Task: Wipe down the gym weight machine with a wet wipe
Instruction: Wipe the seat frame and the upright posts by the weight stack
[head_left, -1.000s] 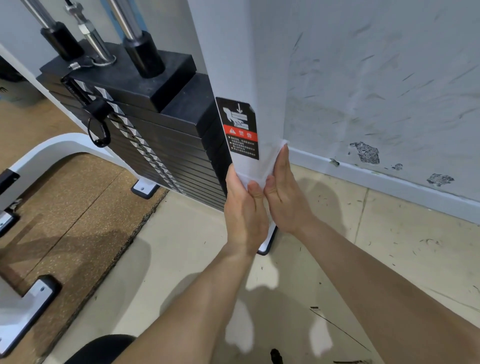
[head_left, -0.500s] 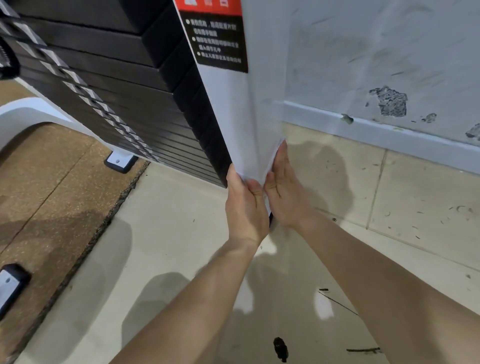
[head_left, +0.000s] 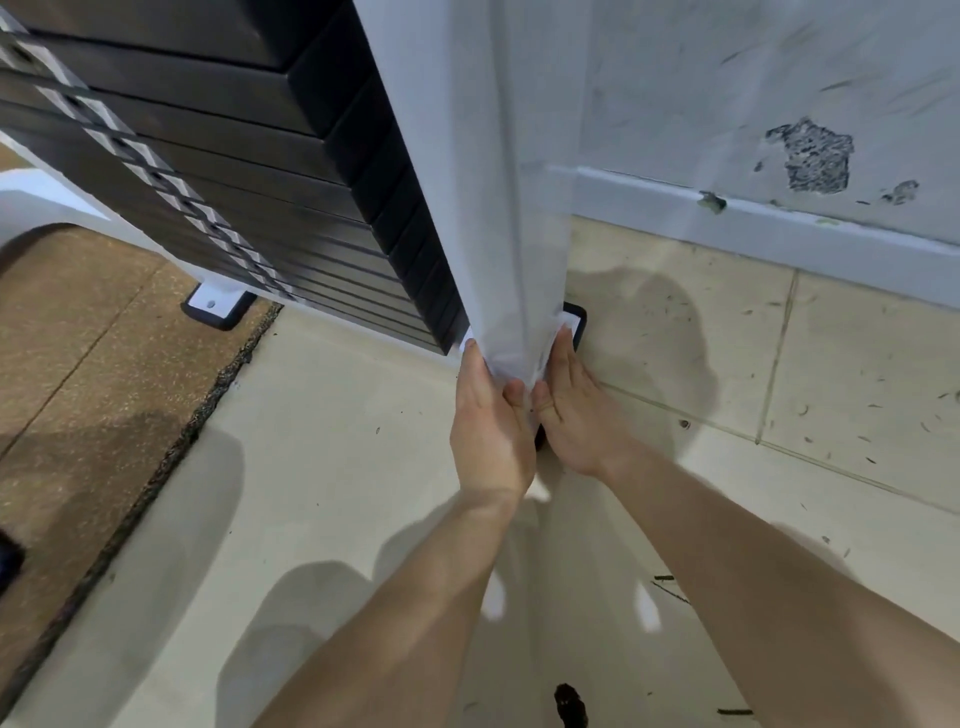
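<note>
- The left hand (head_left: 491, 431) and right hand (head_left: 574, 415), at centre frame, lie flat with fingers straight and thumbs meeting in front, pressing the wet wipe (head_left: 517, 358) between them.
- The wipe wraps the foot of the white post (head_left: 483, 182), probably so that both side faces are rubbed at once.
- The hands are just above the post's black foot plate (head_left: 577, 318), so this stroke looks nearly spent.
- The weight stack (head_left: 234, 171) fills the upper left of the frame, clear of both hands.

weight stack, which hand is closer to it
Left. The left hand presses the wipe on the post's side facing the weight stack; the right hand presses the opposite side, farther away.
</note>
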